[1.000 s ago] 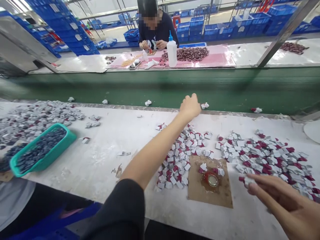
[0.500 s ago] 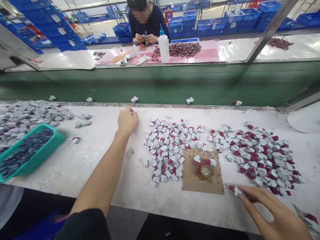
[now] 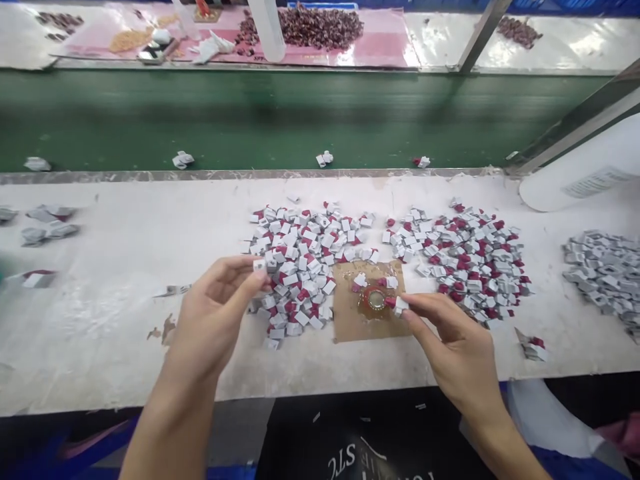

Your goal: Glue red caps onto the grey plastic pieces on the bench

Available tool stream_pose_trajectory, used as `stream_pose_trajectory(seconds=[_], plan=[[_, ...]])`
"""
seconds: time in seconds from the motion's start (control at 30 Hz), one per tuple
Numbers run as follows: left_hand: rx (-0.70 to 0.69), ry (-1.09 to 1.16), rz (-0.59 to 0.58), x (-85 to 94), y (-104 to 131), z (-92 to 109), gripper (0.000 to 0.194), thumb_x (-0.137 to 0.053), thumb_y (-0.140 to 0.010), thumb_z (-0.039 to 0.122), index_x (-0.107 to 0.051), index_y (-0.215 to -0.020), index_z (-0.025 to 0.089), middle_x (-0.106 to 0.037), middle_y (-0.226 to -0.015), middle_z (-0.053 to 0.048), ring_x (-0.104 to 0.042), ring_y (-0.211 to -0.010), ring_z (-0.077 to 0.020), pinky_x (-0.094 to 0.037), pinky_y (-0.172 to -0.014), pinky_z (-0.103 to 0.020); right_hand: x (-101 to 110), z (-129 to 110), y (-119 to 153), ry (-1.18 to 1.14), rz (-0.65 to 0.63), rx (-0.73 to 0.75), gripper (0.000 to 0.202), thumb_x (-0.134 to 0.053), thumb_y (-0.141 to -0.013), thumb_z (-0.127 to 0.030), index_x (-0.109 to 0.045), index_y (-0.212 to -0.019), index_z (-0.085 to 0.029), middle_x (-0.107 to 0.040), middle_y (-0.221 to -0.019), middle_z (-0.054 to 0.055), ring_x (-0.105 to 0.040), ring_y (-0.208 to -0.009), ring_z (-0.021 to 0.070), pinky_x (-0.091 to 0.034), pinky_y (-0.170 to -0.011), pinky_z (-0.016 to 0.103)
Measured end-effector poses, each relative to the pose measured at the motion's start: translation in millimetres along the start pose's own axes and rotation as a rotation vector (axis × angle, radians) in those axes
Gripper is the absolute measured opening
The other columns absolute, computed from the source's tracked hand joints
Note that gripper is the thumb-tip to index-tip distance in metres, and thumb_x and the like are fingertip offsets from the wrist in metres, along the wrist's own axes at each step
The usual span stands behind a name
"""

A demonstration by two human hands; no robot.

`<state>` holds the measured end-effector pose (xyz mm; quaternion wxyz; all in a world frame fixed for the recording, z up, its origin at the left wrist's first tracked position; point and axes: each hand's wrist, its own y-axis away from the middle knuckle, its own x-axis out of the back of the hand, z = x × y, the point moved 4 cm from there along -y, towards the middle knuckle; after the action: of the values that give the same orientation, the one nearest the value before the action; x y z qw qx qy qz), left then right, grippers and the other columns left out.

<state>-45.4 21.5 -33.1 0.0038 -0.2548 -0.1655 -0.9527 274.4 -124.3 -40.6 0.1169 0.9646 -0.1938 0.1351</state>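
Note:
My left hand (image 3: pixel 215 300) pinches a small white block (image 3: pixel 259 265) over the left edge of a pile of white and dark-red pieces (image 3: pixel 305 247). Between thumb and forefinger, my right hand (image 3: pixel 450 333) grips a white and red piece (image 3: pixel 400 306), its red end at the glue ring. That ring (image 3: pixel 375 300), red with a pale middle, sits on a brown cardboard square (image 3: pixel 350 327). Two more white and red pieces lie on the cardboard behind the ring. A second pile of white and red pieces (image 3: pixel 470 253) lies to the right.
Behind the table edge runs a green belt (image 3: pixel 250 120) bearing several small pieces. Grey pieces (image 3: pixel 600 273) and a white bottle (image 3: pixel 575 173) are at the right. Across the belt are a pink sheet (image 3: pixel 385 40) with dark parts and a metal post (image 3: pixel 483 37).
My left hand has come back from the belt edge to the left pile. My right hand has moved left with its piece to the ring. The view has tilted down and turned right.

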Motion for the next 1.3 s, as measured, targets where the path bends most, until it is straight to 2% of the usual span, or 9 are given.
stream_pose_trajectory(seconds=[0.13, 0.33, 0.43, 0.57, 0.7, 0.9, 1.07, 1.2, 1.3], plan=[[0.088, 0.219, -0.089, -25.8, 34.7, 2.5, 0.035, -0.098, -0.093, 0.056, -0.087, -0.114, 0.03, -0.084, -0.105, -0.005, -0.081, -0.099, -0.0248, -0.07, -0.087, -0.035, -3.6, 1.1, 0.5, 0.023, -0.024, 0.02, 0.014, -0.083, -0.108, -0.029, -0.094, -0.118, -0.032, -0.09, -0.111, 0.006, -0.087, -0.103, 0.0259, -0.073, -0.087, 0.038], [0.099, 0.333, -0.234, -52.5, 47.2, 12.5, 0.029, -0.1, -0.094, 0.047, -0.088, -0.114, 0.029, -0.082, -0.101, -0.003, -0.078, -0.088, -0.0182, -0.068, -0.077, -0.026, -8.7, 3.2, 2.9, 0.021, -0.052, 0.02, 0.015, -0.081, -0.111, -0.03, -0.092, -0.12, -0.032, -0.089, -0.112, 0.006, -0.087, -0.105, 0.0269, -0.072, -0.087, 0.039], [0.087, 0.329, -0.249, -57.9, 47.9, 19.2, 0.026, -0.101, -0.093, 0.043, -0.086, -0.105, 0.027, -0.083, -0.103, -0.005, -0.076, -0.085, -0.0166, -0.064, -0.07, -0.023, -9.8, 3.0, 4.0, 0.005, -0.065, 0.02, 0.016, -0.08, -0.112, -0.031, -0.092, -0.123, -0.032, -0.089, -0.113, 0.007, -0.086, -0.106, 0.0274, -0.072, -0.087, 0.039], [0.039, 0.34, -0.223, -57.8, 49.7, 28.2, 0.029, -0.104, -0.088, 0.035, -0.078, -0.094, 0.024, -0.084, -0.109, -0.006, -0.075, -0.084, -0.0148, -0.063, -0.071, -0.022, -7.7, 2.4, 4.8, -0.013, -0.043, 0.034, 0.018, -0.08, -0.112, -0.03, -0.092, -0.125, -0.033, -0.089, -0.115, 0.006, -0.085, -0.109, 0.027, -0.072, -0.09, 0.041], [0.046, 0.31, -0.243, -60.7, 49.0, 32.6, 0.031, -0.105, -0.086, 0.038, -0.081, -0.1, 0.026, -0.078, -0.093, -0.002, -0.073, -0.079, -0.0164, -0.061, -0.066, -0.023, -3.8, 3.2, 1.5, -0.099, -0.016, -0.018, 0.018, -0.082, -0.112, -0.033, -0.093, -0.125, -0.034, -0.088, -0.119, 0.006, -0.083, -0.112, 0.0268, -0.073, -0.092, 0.041], [0.045, 0.347, -0.388, -80.3, 53.9, 44.8, 0.025, -0.098, -0.096, 0.042, -0.088, -0.116, 0.031, -0.086, -0.111, -0.005, -0.082, -0.1, -0.023, -0.071, -0.085, -0.033, -3.5, 5.0, -10.7, -0.421, -0.032, -0.14, 0.017, -0.085, -0.111, -0.046, -0.095, -0.124, -0.04, -0.089, -0.122, 0.003, -0.086, -0.112, 0.0256, -0.075, -0.103, 0.047], [0.062, 0.467, -0.486, -106.1, 65.1, 61.0, 0.015, -0.095, -0.098, 0.035, -0.086, -0.107, 0.028, -0.086, -0.097, -0.002, -0.085, -0.092, -0.0232, -0.075, -0.09, -0.038, -8.1, -2.0, -13.8, -0.646, -0.075, -0.243, 0.019, -0.097, -0.1, -0.052, -0.096, -0.115, -0.04, -0.094, -0.117, 0.001, -0.091, -0.113, 0.0307, -0.076, -0.11, 0.059], [0.057, 0.522, -0.536, -122.3, 69.4, 66.2, 0.013, -0.094, -0.1, 0.031, -0.085, -0.108, 0.028, -0.09, -0.108, -0.002, -0.088, -0.102, -0.0223, -0.074, -0.098, -0.035, -10.8, -7.0, -11.9, -0.685, -0.083, -0.273, 0.021, -0.101, -0.096, -0.05, -0.097, -0.113, -0.039, -0.094, -0.116, 0.002, -0.09, -0.113, 0.03, -0.078, -0.105, 0.055], [0.058, 0.534, -0.56, -126.4, 70.6, 66.1, 0.012, -0.093, -0.101, 0.03, -0.085, -0.111, 0.028, -0.09, -0.111, -0.003, -0.089, -0.107, -0.0228, -0.074, -0.1, -0.035, -10.9, -6.8, -10.9, -0.688, -0.075, -0.257, 0.018, -0.101, -0.096, -0.049, -0.097, -0.112, -0.041, -0.094, -0.114, 0.001, -0.089, -0.112, 0.0284, -0.078, -0.103, 0.052]])
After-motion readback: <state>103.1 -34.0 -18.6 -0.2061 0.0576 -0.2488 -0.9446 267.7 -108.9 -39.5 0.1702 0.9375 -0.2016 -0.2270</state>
